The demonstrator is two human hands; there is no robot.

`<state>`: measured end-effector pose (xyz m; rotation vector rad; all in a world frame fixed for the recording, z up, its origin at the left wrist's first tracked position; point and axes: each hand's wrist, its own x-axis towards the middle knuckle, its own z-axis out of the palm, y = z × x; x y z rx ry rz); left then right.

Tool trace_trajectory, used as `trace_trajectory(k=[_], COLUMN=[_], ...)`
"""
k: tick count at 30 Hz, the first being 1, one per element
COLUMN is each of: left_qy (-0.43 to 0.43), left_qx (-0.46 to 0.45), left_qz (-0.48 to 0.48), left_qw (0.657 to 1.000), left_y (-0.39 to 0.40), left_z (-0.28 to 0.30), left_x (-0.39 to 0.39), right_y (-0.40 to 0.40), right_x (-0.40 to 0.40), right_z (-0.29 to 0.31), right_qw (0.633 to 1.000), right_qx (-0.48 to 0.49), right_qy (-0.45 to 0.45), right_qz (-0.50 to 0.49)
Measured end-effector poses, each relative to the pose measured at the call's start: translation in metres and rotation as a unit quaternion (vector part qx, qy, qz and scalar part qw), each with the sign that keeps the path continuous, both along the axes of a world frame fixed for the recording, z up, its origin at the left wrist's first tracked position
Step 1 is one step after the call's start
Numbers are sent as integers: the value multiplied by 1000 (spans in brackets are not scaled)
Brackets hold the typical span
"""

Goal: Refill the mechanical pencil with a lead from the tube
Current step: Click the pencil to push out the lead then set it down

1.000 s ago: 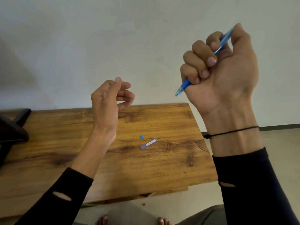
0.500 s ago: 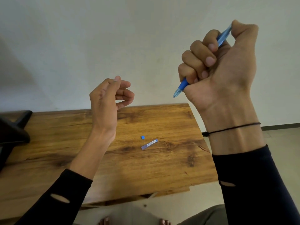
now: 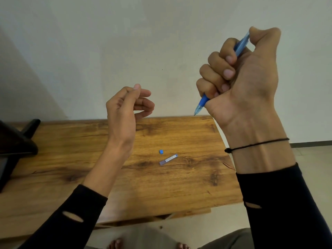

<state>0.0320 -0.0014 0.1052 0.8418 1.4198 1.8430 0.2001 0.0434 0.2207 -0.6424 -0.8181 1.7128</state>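
Firmly, right hand (image 3: pixel 248 78) fists pencil (image 3: pixel 201 105).

The wooden table (image 3: pixel 179 186) lies mostly bare around the lead tube (image 3: pixel 168 159) and small blue cap (image 3: pixel 161 151); only a black stand (image 3: pixel 16 141) crowds its left edge.

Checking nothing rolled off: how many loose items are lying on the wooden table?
2: a lead tube near the table's middle and a small blue cap just beyond it. A dark object at the left edge may hide more.
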Motion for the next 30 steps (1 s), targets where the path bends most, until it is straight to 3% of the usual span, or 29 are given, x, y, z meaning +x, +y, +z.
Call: trace_trajectory(k=[6,14,30], left_qy=[-4,-8,2], left_qx=[-1,3,10], left_qz=[-1,-8,-17], left_qw=[1000,1000,1000], left_y=[0,-1,-1], left_z=[0,3,3], left_x=[1,2,2], right_y=[-1,-5,-8], right_x=[-3,-14,-22], right_z=[0,5,7], right_qw=[1000,990,987], right_qx=[-11,29,31], right_qy=[-18,-136,-153], right_qz=[-4,10,34])
